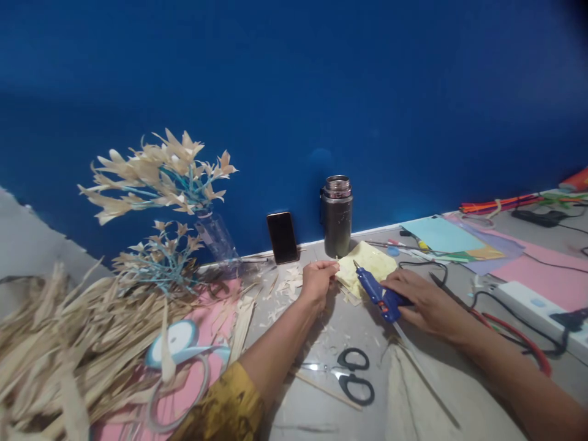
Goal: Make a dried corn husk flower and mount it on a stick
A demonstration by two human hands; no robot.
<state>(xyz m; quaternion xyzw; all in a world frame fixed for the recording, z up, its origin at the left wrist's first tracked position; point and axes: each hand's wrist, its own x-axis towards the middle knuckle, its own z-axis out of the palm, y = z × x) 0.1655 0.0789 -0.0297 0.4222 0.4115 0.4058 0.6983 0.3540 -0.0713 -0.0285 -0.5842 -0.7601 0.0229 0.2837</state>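
Observation:
My left hand (pixel 318 278) is closed in a pinch on a small pale husk piece held just above the grey table (pixel 321 404). My right hand (pixel 420 300) is wrapped round a blue glue gun (pixel 377 294) whose nozzle points up and left, towards the left hand's fingertips. Under and behind the nozzle lies a pale yellow sheet (pixel 367 263). Small husk offcuts (pixel 287 285) are scattered left of my left hand.
Black scissors (pixel 351 375) lie near the front. Dried husk strips (pixel 68 343) pile at left beside a ribbon roll (pixel 177 343). A bottle of husk flowers (pixel 160 177), a phone (pixel 282 237) and a steel flask (pixel 337 215) stand by the blue wall. Coloured papers (pixel 463 245), cables, a power strip (pixel 535 306) sit right.

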